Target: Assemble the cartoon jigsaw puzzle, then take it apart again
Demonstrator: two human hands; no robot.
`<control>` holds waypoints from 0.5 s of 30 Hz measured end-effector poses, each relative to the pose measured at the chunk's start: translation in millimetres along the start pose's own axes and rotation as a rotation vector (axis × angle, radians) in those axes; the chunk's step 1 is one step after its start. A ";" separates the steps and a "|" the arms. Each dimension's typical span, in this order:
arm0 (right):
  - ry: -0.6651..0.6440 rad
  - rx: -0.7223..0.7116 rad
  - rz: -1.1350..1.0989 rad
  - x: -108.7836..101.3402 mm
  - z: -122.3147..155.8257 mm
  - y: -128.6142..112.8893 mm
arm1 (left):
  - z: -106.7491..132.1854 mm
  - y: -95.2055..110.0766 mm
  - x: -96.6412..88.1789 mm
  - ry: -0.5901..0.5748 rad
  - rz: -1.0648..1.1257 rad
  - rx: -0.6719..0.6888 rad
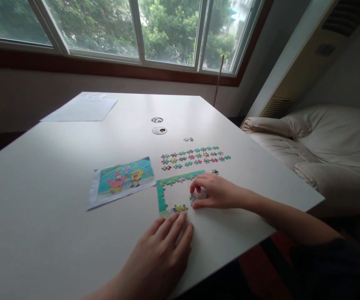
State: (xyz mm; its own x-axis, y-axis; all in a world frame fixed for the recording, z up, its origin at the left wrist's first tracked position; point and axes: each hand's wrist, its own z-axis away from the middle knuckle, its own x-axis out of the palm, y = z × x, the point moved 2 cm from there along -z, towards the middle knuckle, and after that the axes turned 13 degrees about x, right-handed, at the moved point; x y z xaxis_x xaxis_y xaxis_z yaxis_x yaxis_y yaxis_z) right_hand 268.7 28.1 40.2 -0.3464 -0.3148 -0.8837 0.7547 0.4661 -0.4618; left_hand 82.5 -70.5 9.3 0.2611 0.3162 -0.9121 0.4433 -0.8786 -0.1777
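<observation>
A partly joined jigsaw frame (165,188) in teal lies on the white table (58,166). My right hand (216,192) rests inside that frame, fingers curled around a small puzzle piece (193,197) at the frame's lower edge. My left hand (164,246) lies flat on the table just below the frame, fingers together and stretched toward its bottom strip. Loose pieces (195,156) sit in rows beyond the frame. A cartoon reference picture (122,181) lies to the left of the frame.
A sheet of paper (81,109) lies at the far left of the table. Two round cable holes (159,130) sit mid-table. A cream cushioned sofa (330,146) stands to the right, past the table's edge. Windows run along the far wall.
</observation>
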 end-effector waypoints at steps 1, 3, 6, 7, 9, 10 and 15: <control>0.003 0.009 0.005 1.2 0.0 -1.8 | 0.5 -0.1 0.5 -0.004 0.001 0.004; -0.014 0.015 0.000 3.1 -0.5 -4.0 | 1.2 -0.4 1.2 -0.005 0.003 0.009; -0.059 -0.001 -0.043 4.7 -1.5 -4.1 | 1.6 -0.5 1.2 -0.007 0.003 0.006; -0.073 -0.007 -0.064 5.0 -1.8 -3.6 | 1.4 -0.4 0.9 -0.007 0.002 0.005; -0.083 -0.003 -0.091 5.5 -2.6 -2.6 | 1.1 0.0 0.4 -0.007 0.002 -0.002; -0.078 0.009 -0.089 5.6 -3.0 -2.1 | 0.9 0.2 0.2 -0.005 0.005 -0.005; -0.095 0.075 -0.044 4.6 -4.0 -2.6 | 1.0 1.1 1.7 -0.005 0.022 -0.021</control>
State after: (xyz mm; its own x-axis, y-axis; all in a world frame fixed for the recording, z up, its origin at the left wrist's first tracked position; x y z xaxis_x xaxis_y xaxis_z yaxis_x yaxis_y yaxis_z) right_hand 262.9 28.7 37.0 -0.3284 -0.4126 -0.8496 0.7804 0.3881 -0.4902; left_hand 82.5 -71.3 7.2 0.2661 0.2953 -0.9176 0.4554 -0.8775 -0.1503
